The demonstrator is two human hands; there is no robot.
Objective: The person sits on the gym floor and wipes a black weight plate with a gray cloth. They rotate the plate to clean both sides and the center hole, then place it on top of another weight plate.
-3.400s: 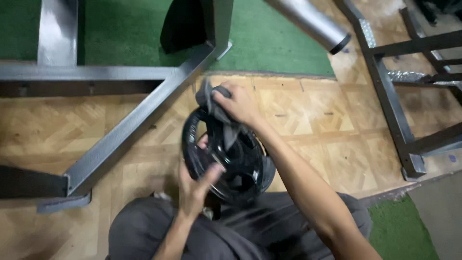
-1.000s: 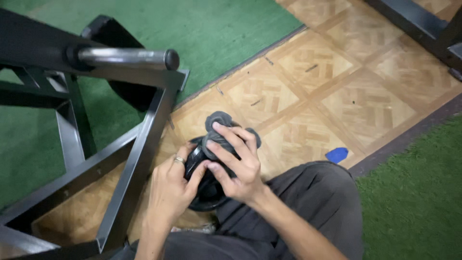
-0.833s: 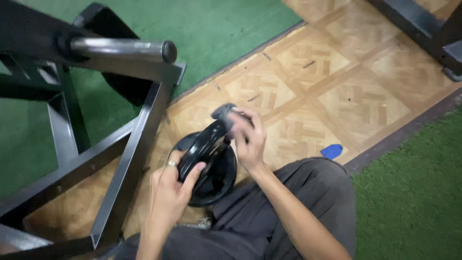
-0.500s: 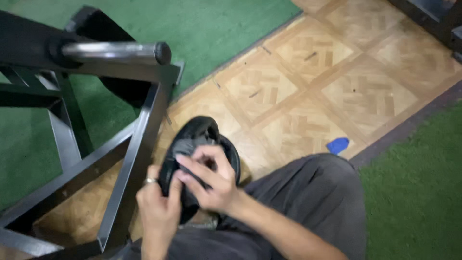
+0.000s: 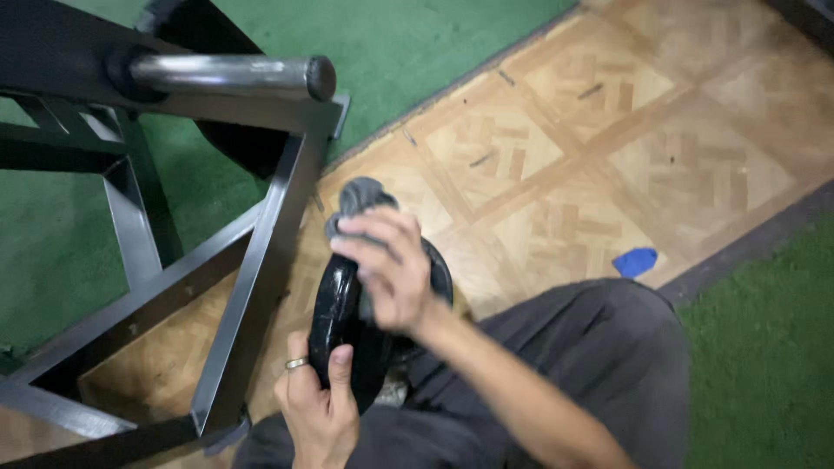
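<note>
**Wiping a weight plate with a cloth**

The person is sitting low, with dark trousers point(image 5: 591, 365) filling the lower right of the frame. A black weight plate point(image 5: 347, 334) is standing on its edge in the lower middle of the frame, close to the person's lap and just right of a grey metal frame point(image 5: 261, 269).

The left hand point(image 5: 317, 408) is gripping the plate's lower rim from below, with the thumb lying up along its face. There is a ring on one finger. This grip is clenched on the plate and is keeping it upright.

The right hand point(image 5: 391, 269) is pressing a grey cloth point(image 5: 360, 198) onto the top of the plate. The fingers are spread and curled over the cloth, so this grip is grasping the cloth.

The wiping step looks to be in hand. A next move would call for a steady hold below, so the plate is not rolling.

A steel bar point(image 5: 230, 76) is sticking out in the upper left. A small blue scrap point(image 5: 634, 260) is lying on the wood floor point(image 5: 660, 148) at the right.
</note>
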